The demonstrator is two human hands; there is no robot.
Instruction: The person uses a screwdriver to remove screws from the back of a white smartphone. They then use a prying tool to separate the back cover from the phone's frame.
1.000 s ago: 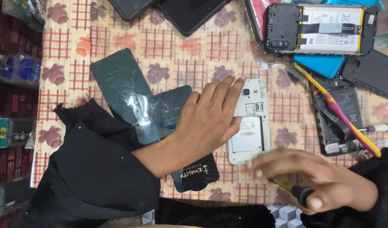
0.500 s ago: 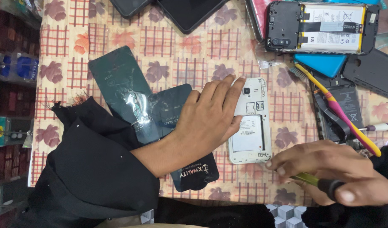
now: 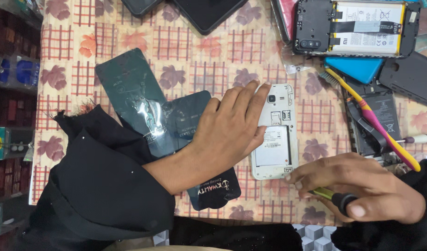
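Right hand [image 3: 362,186] shifted left | screwdriver [image 3: 334,197] gripped, touching phone [image 3: 274,135] corner

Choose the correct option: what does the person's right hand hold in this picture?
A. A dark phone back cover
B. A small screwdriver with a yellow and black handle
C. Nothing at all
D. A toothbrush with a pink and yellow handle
B. The right hand grips a small screwdriver with a yellow and black handle, its tip end at the bottom edge of the opened white phone, which the left hand presses flat on the tablecloth.
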